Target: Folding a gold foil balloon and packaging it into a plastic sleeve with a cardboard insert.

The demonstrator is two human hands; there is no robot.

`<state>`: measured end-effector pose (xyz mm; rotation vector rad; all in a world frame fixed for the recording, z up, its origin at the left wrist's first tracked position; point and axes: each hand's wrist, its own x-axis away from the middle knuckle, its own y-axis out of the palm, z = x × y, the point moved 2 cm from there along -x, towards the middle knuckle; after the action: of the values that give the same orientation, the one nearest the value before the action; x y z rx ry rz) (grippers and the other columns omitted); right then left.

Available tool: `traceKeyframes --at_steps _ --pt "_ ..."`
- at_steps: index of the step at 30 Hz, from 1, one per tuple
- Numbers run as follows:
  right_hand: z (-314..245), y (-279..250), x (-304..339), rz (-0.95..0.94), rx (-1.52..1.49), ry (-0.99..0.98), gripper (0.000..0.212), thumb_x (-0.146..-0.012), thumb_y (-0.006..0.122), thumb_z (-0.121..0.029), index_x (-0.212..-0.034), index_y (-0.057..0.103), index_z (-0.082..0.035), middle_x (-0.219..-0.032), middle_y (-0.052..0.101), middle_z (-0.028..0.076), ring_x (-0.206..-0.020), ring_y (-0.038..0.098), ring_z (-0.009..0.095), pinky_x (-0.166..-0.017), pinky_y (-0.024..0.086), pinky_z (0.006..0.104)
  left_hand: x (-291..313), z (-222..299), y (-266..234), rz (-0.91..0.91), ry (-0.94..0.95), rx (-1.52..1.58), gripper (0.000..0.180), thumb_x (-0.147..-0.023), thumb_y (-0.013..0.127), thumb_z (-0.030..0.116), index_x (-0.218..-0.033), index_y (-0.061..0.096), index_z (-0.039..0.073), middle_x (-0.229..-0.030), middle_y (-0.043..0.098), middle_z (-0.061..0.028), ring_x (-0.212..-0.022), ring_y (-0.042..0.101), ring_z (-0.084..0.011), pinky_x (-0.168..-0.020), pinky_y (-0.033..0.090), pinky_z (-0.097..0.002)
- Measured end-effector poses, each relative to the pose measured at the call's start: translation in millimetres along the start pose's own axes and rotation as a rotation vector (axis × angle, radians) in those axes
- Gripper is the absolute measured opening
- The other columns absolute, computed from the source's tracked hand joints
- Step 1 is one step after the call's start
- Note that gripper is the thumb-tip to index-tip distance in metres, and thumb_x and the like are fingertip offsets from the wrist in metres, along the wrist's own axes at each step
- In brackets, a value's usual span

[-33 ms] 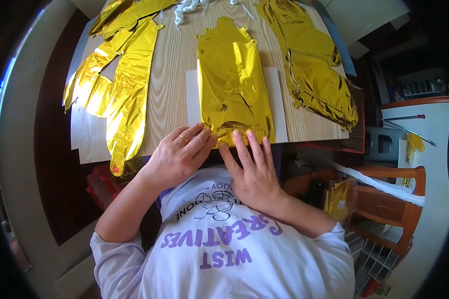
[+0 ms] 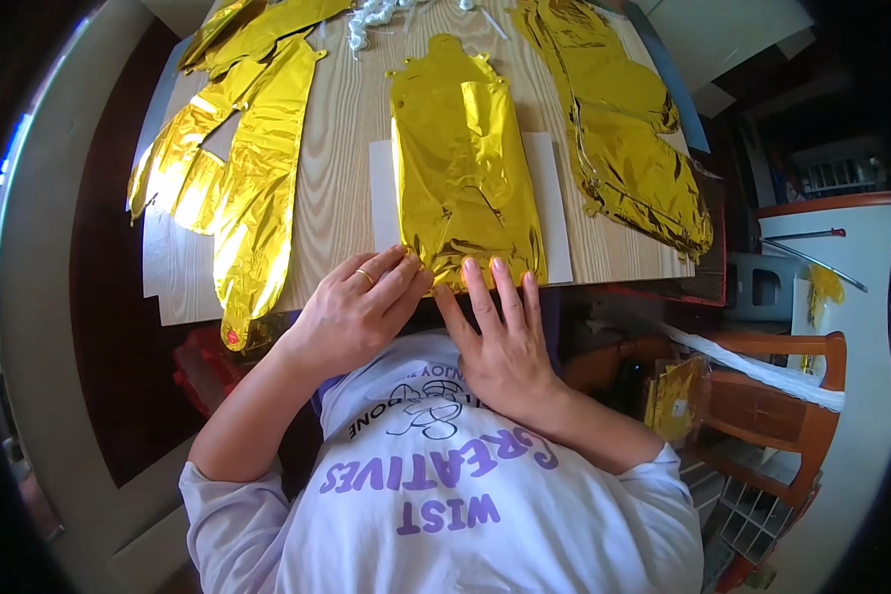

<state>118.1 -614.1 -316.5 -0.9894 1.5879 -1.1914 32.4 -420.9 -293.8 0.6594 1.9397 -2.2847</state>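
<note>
A flat gold foil balloon [image 2: 465, 168] lies folded into a long panel, with small tabs at its far end. Under it is a white sheet of card [image 2: 554, 203], showing along both sides. At the near left corner of the foil, my left hand [image 2: 354, 305] has its fingers close together and bent over the edge, with the thumb hidden. My right hand [image 2: 505, 342] rests its spread fingertips along the near edge of the same foil, right of the left hand.
Another gold foil balloon [image 2: 257, 148] lies on the left of the wooden table [image 2: 342, 158], hanging past its near edge. More gold foil [image 2: 619, 129] lies at the right. White string [image 2: 366, 20] is at the far edge. A wooden chair [image 2: 824, 396] stands at the right.
</note>
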Motion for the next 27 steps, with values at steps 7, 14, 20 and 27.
traceKeyframes --at_steps 7,14,20,27 --pt "0.3 8.1 2.1 0.008 0.035 0.013 0.062 -0.091 0.056 -0.012 -0.152 0.045 -0.016 -0.158 0.031 0.024 -0.144 0.029 0.050 -0.113 0.024 0.0707 -27.4 -8.4 -6.4 0.052 -0.034 0.076 0.034 -0.079 0.074 0.014 -0.112 0.071 0.005 -0.112 0.066 -0.0093 -0.106 0.065 -0.0251 -0.089 0.050 -0.0424" --pt "0.5 4.0 -1.6 -0.008 0.008 0.025 0.070 -0.086 0.059 -0.006 -0.153 0.043 -0.018 -0.159 0.029 0.023 -0.143 0.029 0.050 -0.111 0.022 0.0744 -57.5 -110.8 22.6 0.072 -0.097 0.016 0.024 -0.082 0.075 0.013 -0.105 0.072 0.008 -0.108 0.069 -0.0069 -0.100 0.067 -0.0256 -0.093 0.050 -0.0442" --pt "1.4 5.2 -0.2 0.002 -0.002 0.043 0.068 -0.086 0.059 -0.008 -0.152 0.044 -0.018 -0.160 0.027 0.021 -0.143 0.028 0.049 -0.109 0.023 0.0763 -90.2 -90.3 16.0 0.264 -0.076 -0.188 0.023 -0.079 0.074 0.011 -0.102 0.072 0.008 -0.114 0.069 -0.0098 -0.110 0.064 -0.0297 -0.099 0.049 -0.0479" --pt "1.7 -4.0 -3.0 -0.077 -0.036 0.043 0.063 -0.087 0.060 -0.012 -0.149 0.048 -0.017 -0.155 0.029 0.023 -0.140 0.028 0.050 -0.107 0.024 0.0772 -112.7 -36.9 60.1 -0.357 0.215 0.204 0.067 -0.105 0.039 0.053 -0.159 0.032 0.014 -0.166 0.027 -0.0111 -0.155 0.020 -0.0294 -0.126 0.013 -0.0509"
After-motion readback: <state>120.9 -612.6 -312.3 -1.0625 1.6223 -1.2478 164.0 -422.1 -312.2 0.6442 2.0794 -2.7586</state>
